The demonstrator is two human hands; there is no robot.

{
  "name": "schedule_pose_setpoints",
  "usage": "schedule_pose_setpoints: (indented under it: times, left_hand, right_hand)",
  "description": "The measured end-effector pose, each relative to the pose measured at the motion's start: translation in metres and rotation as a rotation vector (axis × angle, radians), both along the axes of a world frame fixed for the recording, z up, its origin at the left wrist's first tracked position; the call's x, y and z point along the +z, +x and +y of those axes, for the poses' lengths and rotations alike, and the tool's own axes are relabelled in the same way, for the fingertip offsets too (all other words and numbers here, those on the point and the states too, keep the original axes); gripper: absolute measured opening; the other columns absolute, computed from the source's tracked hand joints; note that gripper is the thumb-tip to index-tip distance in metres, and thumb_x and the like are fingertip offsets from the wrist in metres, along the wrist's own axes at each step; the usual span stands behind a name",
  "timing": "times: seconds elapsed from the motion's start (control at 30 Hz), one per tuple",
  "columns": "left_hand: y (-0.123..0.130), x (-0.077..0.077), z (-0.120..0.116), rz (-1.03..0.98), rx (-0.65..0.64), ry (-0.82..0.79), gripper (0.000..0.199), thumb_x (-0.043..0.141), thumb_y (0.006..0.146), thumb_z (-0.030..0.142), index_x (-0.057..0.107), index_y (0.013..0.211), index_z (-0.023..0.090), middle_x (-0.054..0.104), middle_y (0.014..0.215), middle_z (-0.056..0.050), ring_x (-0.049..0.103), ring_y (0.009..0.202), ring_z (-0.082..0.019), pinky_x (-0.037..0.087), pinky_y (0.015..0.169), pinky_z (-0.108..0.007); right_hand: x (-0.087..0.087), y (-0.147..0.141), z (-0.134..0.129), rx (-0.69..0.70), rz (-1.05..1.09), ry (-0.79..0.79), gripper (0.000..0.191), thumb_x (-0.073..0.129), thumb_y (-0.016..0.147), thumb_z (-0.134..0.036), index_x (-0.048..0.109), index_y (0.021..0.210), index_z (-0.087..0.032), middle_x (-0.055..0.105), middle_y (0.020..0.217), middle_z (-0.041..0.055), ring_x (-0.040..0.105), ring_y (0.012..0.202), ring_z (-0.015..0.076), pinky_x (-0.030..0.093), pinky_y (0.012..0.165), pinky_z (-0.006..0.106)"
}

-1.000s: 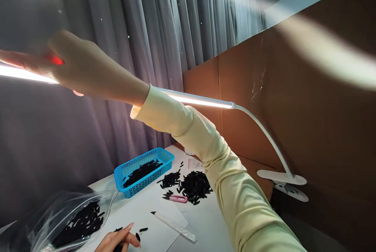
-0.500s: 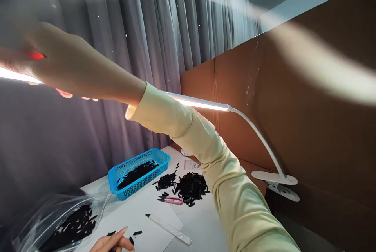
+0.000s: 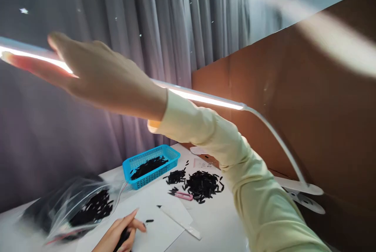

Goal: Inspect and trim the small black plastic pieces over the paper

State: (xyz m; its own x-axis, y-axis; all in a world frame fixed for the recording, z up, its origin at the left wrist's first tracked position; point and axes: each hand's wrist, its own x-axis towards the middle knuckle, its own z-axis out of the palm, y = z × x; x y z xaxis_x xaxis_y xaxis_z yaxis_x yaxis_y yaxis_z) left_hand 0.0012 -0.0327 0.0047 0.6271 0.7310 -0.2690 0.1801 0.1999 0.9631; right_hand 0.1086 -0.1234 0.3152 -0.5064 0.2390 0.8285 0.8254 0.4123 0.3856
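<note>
Head view: the right hand (image 3: 96, 74) is raised high and spread flat, fingers reaching along the glowing bar of the white desk lamp (image 3: 205, 99), whose bent neck drops to a clamp at the right. Whether the fingers grip the bar cannot be told. Low on the white surface (image 3: 211, 220), the left hand (image 3: 117, 236) pinches a small black piece. Nearby lie a plastic bag (image 3: 73, 209), a blue basket (image 3: 151, 166) and a loose pile of black pieces (image 3: 202, 185).
</note>
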Motion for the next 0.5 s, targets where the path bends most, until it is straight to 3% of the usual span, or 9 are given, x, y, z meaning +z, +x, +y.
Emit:
schedule_pose_setpoints:
  times: [0.13,0.17,0.23,0.33,0.43,0.5]
  left_hand:
    - [-0.004,-0.002,0.012,-0.127,-0.043,-0.111,0.061,0.040,0.073,0.069,0.059,0.076,0.012,0.023,0.034,0.011,0.008,0.026,-0.003,0.005,0.028,-0.018]
    - [-0.005,-0.003,0.015,-0.156,-0.055,-0.122,0.060,0.036,0.077,0.068,0.058,0.077,0.012,0.025,0.034,0.011,0.008,0.027,-0.004,0.005,0.028,-0.018]
    - [-0.008,-0.005,0.021,-0.176,-0.064,-0.150,0.060,0.029,0.081,0.066,0.057,0.077,0.012,0.026,0.033,0.010,0.010,0.026,-0.004,0.006,0.028,-0.017]
    - [-0.010,-0.009,0.025,-0.202,-0.018,-0.194,0.061,0.024,0.083,0.065,0.054,0.072,0.013,0.029,0.034,0.008,0.013,0.027,-0.005,0.006,0.027,-0.017]
    - [-0.011,-0.011,0.025,-0.219,0.000,-0.199,0.063,0.023,0.080,0.070,0.050,0.068,0.015,0.029,0.034,0.008,0.014,0.027,-0.005,0.007,0.027,-0.017]
    - [-0.011,-0.010,0.025,-0.219,-0.003,-0.194,0.064,0.021,0.077,0.074,0.048,0.067,0.016,0.028,0.034,0.009,0.014,0.027,-0.004,0.007,0.027,-0.016]
  right_hand:
    - [-0.042,0.005,-0.024,0.082,-0.123,0.237,0.073,-0.006,0.083,-0.037,0.060,0.080,-0.009,0.052,0.080,-0.0041,0.056,0.097,0.0096,0.039,0.066,0.022]
    - [-0.056,0.010,-0.029,0.090,-0.138,0.216,0.069,-0.002,0.085,-0.038,0.062,0.076,-0.013,0.055,0.085,-0.0030,0.054,0.101,0.0113,0.040,0.065,0.023]
    - [-0.087,0.025,-0.033,0.183,-0.180,0.038,0.051,0.019,0.092,-0.033,0.063,0.074,-0.015,0.058,0.091,0.0004,0.054,0.104,0.0159,0.042,0.066,0.024]
    - [-0.145,0.044,-0.016,0.279,-0.187,-0.346,0.023,0.041,0.090,-0.016,0.062,0.079,-0.019,0.062,0.087,0.0053,0.058,0.091,0.0170,0.047,0.069,0.025]
    - [-0.209,0.050,0.019,0.277,-0.088,-0.720,0.016,0.047,0.087,-0.010,0.060,0.092,-0.017,0.062,0.082,0.0074,0.058,0.079,0.0184,0.048,0.067,0.029]
    - [-0.247,0.048,0.042,0.302,0.011,-0.921,0.024,0.051,0.084,-0.008,0.057,0.106,-0.017,0.061,0.090,0.0087,0.058,0.085,0.0196,0.048,0.071,0.030]
